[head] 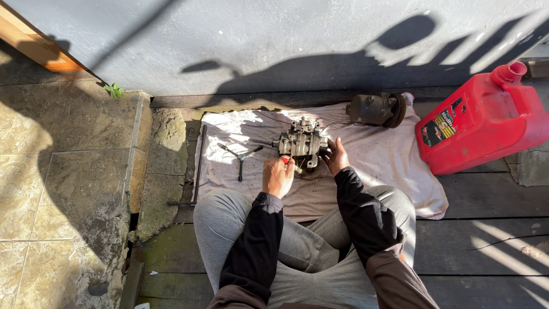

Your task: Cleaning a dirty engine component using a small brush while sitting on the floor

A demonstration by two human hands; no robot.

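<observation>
A metal engine part [301, 143] sits on a white cloth [377, 157] in the upper middle of the frame. The left hand [278, 177] is just below it, fingers curled tight around a red-handled tool [287, 161] whose tip reaches the part. The right hand [336, 155] rests against the part's right side, fingers spread. A three-armed wrench [240, 155] lies on the cloth to the left, a dark round part [376, 109] to the upper right, and a red jug [483, 119] at the far right.

Pump [301, 143] on cloth [389, 166], jug [486, 123] right.
</observation>
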